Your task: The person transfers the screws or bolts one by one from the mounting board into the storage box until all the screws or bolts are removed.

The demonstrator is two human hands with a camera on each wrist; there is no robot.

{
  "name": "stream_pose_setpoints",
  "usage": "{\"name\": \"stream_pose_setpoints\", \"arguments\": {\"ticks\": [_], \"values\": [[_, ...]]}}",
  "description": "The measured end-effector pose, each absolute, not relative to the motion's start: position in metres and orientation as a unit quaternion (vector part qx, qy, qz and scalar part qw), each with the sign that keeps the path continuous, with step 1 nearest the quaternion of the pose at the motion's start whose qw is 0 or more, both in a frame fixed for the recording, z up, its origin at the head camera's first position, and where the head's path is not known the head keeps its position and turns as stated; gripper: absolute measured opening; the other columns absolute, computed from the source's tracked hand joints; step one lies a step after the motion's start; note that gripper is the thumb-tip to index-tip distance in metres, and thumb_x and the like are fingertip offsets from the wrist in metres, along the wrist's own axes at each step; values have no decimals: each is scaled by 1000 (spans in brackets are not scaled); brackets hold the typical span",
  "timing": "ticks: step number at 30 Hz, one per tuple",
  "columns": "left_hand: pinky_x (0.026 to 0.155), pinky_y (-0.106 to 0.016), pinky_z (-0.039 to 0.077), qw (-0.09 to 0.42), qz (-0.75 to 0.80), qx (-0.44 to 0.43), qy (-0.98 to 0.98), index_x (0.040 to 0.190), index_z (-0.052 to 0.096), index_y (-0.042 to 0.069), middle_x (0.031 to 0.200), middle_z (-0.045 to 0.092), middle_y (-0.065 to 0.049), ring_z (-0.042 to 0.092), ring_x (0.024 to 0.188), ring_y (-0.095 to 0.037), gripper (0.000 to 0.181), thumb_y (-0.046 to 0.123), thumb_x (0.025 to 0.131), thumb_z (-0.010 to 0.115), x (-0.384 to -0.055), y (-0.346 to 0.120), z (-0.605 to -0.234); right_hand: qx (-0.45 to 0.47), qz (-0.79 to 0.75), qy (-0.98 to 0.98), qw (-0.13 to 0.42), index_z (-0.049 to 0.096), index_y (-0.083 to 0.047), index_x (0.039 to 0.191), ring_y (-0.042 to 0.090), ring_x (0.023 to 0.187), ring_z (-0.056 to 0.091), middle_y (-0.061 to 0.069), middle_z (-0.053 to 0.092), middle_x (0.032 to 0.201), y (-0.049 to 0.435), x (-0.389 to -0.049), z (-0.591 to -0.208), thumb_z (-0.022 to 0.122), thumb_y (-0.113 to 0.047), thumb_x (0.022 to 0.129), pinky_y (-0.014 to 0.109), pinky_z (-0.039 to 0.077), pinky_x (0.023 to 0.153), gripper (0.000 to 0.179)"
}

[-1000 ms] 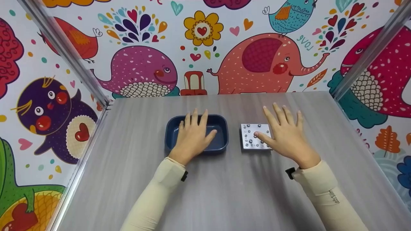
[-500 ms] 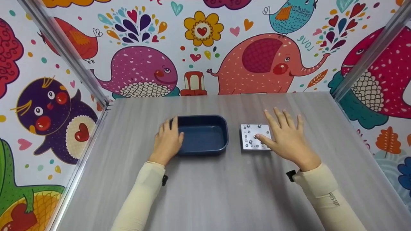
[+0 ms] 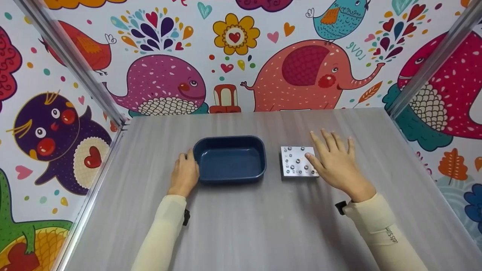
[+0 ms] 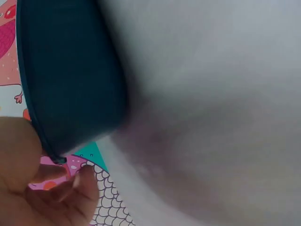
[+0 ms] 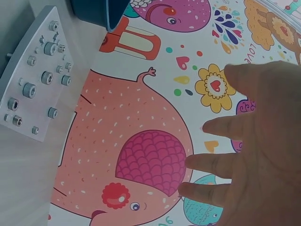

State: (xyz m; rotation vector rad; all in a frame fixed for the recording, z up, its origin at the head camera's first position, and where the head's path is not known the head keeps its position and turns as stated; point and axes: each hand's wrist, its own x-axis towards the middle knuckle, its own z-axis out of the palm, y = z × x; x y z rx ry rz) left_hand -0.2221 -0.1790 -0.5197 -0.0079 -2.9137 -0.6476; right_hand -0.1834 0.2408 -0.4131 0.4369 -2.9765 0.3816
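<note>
A dark blue rectangular tub (image 3: 233, 177) stands on the table, its inside bare. At its left end is my left hand (image 3: 184, 173), fingers bent beside the rim. In the left wrist view the thumb (image 4: 19, 146) overlaps the rim near a corner of the tub (image 4: 70, 84), and the fingers (image 4: 80, 193) curve beyond it; I cannot tell whether they grip it. Right of the tub lies a silver metal plate (image 3: 293, 171), studded with socket-head screws (image 5: 29, 90). My right hand (image 3: 335, 162) spreads its straight fingers above the table, thumb overlapping the plate's right edge in the head view.
The grey wood-grain table (image 3: 241, 226) meets a back wall (image 3: 233, 75) printed with cartoon animals. Metal profiles (image 3: 79, 67) run along the corners of the enclosure. A narrow strip of table separates the tub from the plate.
My left hand has moved left from over the tub to its left end, its spread fingers now bent. The right hand is almost still. Tub and plate keep their places.
</note>
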Motion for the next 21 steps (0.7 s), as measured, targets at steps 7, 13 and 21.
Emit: {"name": "stream_pose_setpoints", "arguments": {"ticks": [7, 13, 21], "values": [[83, -57, 52, 90, -251, 2, -964, 143, 45, -9, 116, 54, -34, 61, 98, -51, 46, 4, 99, 50, -224, -176, -522, 156, 128, -974, 101, 37, -6, 153, 48, 136, 32, 25, 41, 147, 245, -189, -421, 52, -28, 103, 72, 12, 108, 56], [87, -59, 50, 61, -258, 21, -964, 148, 40, -7, 118, 54, -37, 59, 102, -52, 51, 5, 99, 48, -225, -175, -521, 167, 135, -967, 136, 48, -2, 144, 47, 122, 48, 25, 56, 131, 252, -198, -437, 61, -16, 99, 69, 33, 98, 49], [78, -57, 53, 68, -243, 28, -967, 148, 40, -7, 111, 54, -36, 62, 88, -51, 53, 3, 98, 51, -225, -172, -522, 188, 169, -954, 158, 69, 0, 94, 33, 73, 64, 13, 67, 84, 266, -207, -473, 72, 0, 84, 51, 52, 62, 10]]}}
